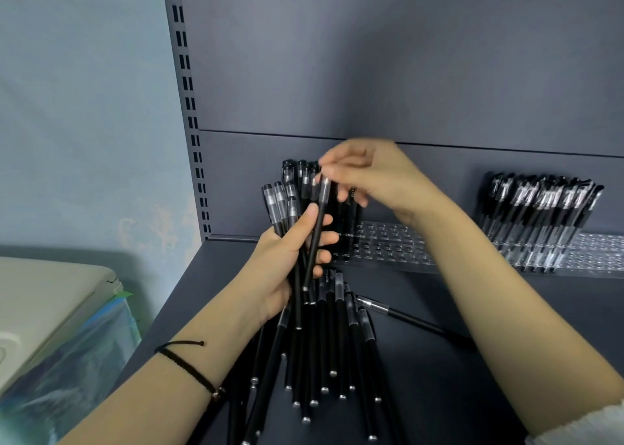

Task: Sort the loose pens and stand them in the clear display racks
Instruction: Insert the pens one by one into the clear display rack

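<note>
The dark shelf ends at the left near a slotted upright; bare surface lies at the right of the loose pens. Both forearms reach forward over this heap. The left hand is closed around a bundle of pens. The right hand pinches the cap end of one pen with its fingertips. Behind stand the clear racks, partly filled.

Black pens — fanned before clear racks
</note>
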`<action>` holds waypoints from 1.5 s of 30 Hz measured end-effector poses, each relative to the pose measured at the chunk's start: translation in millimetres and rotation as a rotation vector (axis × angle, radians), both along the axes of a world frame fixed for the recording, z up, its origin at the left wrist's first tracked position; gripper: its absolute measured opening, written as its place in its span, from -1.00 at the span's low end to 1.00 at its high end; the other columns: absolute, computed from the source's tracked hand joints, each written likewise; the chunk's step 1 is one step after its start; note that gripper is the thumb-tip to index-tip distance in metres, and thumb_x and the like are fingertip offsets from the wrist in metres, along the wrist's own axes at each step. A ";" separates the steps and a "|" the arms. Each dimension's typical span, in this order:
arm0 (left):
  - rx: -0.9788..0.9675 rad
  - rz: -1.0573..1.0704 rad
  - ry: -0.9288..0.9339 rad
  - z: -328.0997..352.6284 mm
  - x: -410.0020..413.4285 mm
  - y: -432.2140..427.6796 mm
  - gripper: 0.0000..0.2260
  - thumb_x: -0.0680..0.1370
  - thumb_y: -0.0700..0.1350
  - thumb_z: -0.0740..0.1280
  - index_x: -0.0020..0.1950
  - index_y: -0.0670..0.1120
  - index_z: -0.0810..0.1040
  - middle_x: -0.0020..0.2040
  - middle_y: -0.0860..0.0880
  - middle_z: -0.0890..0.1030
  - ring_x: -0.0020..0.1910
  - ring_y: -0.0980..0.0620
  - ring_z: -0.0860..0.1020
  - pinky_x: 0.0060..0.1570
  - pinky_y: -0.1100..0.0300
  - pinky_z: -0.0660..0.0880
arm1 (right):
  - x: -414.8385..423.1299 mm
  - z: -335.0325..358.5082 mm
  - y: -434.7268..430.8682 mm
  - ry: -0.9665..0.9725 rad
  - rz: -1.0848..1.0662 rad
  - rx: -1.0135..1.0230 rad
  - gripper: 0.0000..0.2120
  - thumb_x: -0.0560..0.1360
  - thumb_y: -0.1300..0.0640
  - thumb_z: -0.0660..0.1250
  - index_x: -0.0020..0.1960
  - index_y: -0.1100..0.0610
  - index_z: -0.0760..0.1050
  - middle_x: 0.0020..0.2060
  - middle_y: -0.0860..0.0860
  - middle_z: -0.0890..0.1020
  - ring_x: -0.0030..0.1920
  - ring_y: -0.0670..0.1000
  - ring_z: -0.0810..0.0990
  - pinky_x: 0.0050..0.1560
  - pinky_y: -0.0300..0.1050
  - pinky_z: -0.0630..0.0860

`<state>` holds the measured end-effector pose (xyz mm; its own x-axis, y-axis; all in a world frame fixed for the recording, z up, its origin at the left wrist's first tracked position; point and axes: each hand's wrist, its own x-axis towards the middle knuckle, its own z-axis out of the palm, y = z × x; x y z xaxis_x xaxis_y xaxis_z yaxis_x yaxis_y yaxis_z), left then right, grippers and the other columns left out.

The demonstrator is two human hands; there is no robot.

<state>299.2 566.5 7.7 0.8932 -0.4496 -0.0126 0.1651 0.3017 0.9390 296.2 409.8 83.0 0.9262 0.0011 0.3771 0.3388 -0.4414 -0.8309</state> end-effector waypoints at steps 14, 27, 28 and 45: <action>-0.094 -0.027 0.173 -6.3 8.7 -2.9 -0.87 0.66 -0.06 0.20 0.12 -0.10 0.38 -0.42 0.01 0.42 -0.61 0.13 0.26 -0.63 0.32 0.23 | 12.4 -2.6 -45.6 -0.420 -0.497 0.016 -0.78 0.45 0.15 0.48 -0.24 -0.05 0.47 -0.32 -0.13 0.58 -0.32 -0.14 0.51 -0.19 -0.18 0.49; -0.060 -0.043 0.130 -6.8 5.4 -2.6 -0.79 0.64 -0.04 0.24 0.18 -0.14 0.49 -0.40 0.01 0.53 -0.55 0.13 0.35 -0.61 0.32 0.27 | 12.1 -4.1 -46.5 -0.468 -0.525 -0.109 -0.77 0.45 0.12 0.47 -0.26 -0.08 0.45 -0.30 -0.19 0.58 -0.27 -0.14 0.52 -0.20 -0.34 0.44; -0.059 -0.044 0.131 -6.7 5.4 -2.5 -0.79 0.64 -0.04 0.24 0.17 -0.14 0.49 -0.40 0.01 0.53 -0.55 0.13 0.35 -0.61 0.32 0.27 | 11.6 -3.9 -45.5 -0.462 -0.509 -0.113 -0.76 0.45 0.12 0.48 -0.26 -0.08 0.45 -0.30 -0.18 0.59 -0.27 -0.14 0.52 -0.21 -0.35 0.44; -0.012 -0.031 0.050 -1.3 0.2 -2.9 -0.79 0.60 0.02 0.29 -0.03 -0.13 0.50 -0.22 -0.01 0.69 -0.51 0.14 0.39 -0.58 0.34 0.31 | 6.7 -0.3 -25.7 -0.311 -0.329 -0.249 -0.71 0.55 0.00 0.34 -0.19 0.19 0.64 -0.38 -0.05 0.58 -0.39 -0.24 0.44 -0.27 -0.38 0.32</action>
